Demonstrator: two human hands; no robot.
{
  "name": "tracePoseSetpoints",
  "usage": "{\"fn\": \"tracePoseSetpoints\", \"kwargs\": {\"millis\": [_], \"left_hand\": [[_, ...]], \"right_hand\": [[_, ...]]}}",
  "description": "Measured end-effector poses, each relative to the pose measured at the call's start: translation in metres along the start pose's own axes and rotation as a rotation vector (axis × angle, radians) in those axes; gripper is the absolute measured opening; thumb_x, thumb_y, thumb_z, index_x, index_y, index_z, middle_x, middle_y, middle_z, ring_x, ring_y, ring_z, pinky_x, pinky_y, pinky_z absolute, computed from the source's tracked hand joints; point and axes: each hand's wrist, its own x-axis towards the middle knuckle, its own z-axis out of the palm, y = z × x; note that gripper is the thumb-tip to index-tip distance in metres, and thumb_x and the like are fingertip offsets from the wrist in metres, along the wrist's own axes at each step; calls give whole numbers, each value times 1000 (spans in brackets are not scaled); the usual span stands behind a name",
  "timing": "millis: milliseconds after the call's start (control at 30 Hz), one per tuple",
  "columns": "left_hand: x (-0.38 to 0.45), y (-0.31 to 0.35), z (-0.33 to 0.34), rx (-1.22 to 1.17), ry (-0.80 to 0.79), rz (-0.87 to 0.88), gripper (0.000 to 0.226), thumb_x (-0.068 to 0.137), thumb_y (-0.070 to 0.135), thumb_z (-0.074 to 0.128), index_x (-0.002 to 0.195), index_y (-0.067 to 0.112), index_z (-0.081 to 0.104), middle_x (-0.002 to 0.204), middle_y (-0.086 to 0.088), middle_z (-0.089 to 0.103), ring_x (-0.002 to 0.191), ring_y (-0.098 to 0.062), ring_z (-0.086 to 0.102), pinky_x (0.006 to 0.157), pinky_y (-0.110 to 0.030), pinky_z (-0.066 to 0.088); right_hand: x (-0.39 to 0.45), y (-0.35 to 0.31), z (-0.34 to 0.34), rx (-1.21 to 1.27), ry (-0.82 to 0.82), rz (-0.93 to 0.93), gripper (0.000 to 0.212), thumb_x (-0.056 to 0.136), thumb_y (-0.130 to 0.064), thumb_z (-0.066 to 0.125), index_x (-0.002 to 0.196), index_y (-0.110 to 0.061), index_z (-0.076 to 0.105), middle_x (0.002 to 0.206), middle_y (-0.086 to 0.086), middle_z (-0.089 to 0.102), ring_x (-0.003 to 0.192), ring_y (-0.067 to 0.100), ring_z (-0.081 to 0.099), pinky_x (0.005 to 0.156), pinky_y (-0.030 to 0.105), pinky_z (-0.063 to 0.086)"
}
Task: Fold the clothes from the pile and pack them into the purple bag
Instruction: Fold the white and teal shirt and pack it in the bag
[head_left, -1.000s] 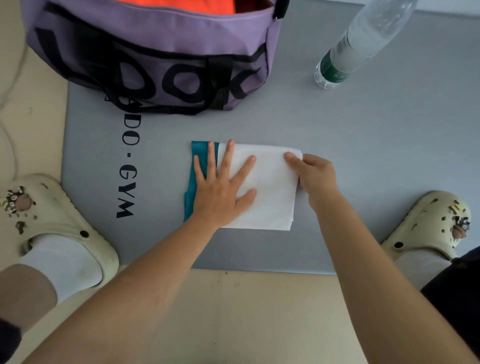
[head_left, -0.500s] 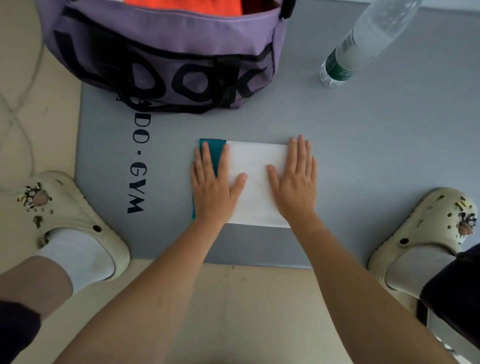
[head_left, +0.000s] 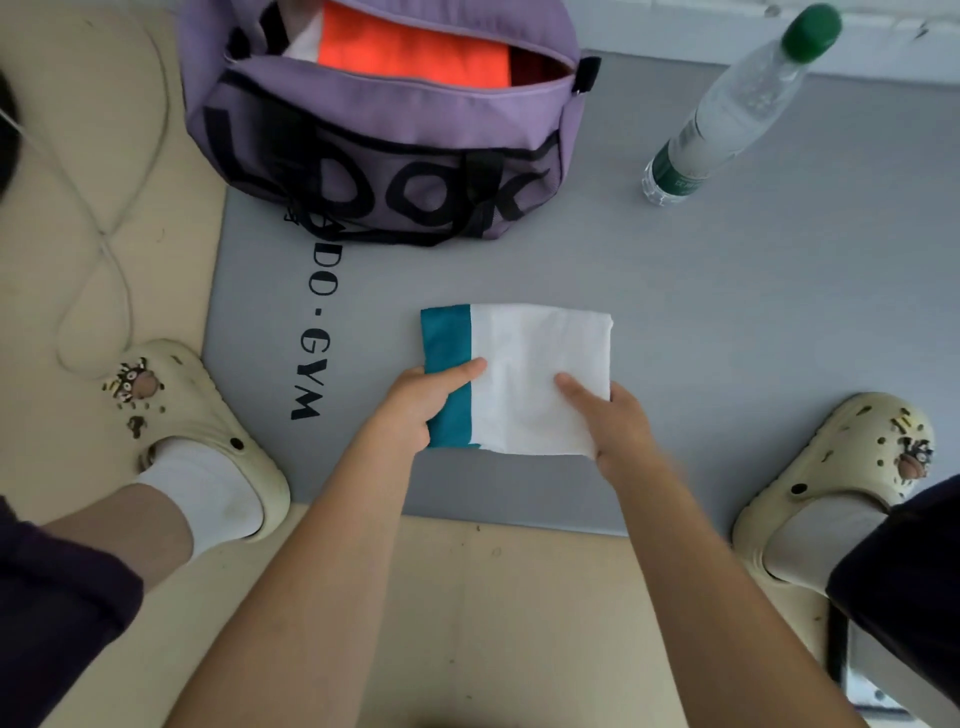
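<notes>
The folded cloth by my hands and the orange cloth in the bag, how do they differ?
The folded cloth is white with a teal band along one side; the orange cloth is one bright colour. The folded cloth lies on the grey mat, gripped at its near corners by the left hand and right hand; the orange cloth already sits inside the open purple bag, untouched and partly hidden. Both look folded flat.
</notes>
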Motion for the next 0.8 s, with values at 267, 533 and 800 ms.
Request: {"fn": "tracePoseSetpoints", "kwargs": {"millis": [267,533,800], "left_hand": [[-54,103,-36,-243,-136,523,30,80,31,79,106,22,68,101,4,72,102,-19,66,90,-38,55],[-47,231,-79,-64,11,643,17,88,16,72,104,12,69,95,-4,75,86,-22,71,71,-32,59],[4,288,-85,-190,-189,651,21,86,6,70,106,11,68,97,-6,76,90,-23,72,67,-30,59]], "right_hand": [[-34,-135,25,185,-385,-388,51,86,-41,67,129,-16,59,125,6,67,115,24,64,95,41,53],[-7,-240,106,196,-362,-170,27,95,-27,62,114,-9,62,96,3,76,81,17,73,63,30,60],[43,-278,138,206,-249,-304,21,90,-31,68,101,-13,64,109,9,70,98,25,68,82,40,59]]}}
